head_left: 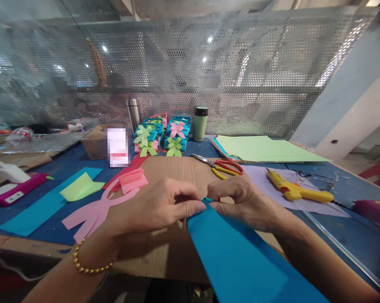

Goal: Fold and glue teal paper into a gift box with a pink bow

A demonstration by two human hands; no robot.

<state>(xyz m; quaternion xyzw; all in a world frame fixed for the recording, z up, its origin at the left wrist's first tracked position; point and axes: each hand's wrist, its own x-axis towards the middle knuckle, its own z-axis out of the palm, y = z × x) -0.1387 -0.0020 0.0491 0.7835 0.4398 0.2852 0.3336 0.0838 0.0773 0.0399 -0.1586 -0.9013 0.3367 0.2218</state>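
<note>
A blue sheet of paper (234,256) slants from the middle of the view down toward me. My left hand (174,200) pinches its far end between thumb and fingers, and my right hand (237,200) grips the same end close beside it. The paper looks bent where the fingertips meet. Under the hands lies a cardboard sheet (164,256). Left of my left hand are pink paper strips (104,206), a folded salmon-pink paper (133,181) and a light green paper piece (81,187) resting on a blue paper strip (47,206).
Scissors (221,164) lie beyond my hands, and a yellow glue gun (297,189) sits to the right on lilac paper (256,179). Farther back stand paper-flower boxes (177,136), a green tumbler (200,124), a steel flask (134,115), a cardboard box (97,143) and stacked paper sheets (266,149).
</note>
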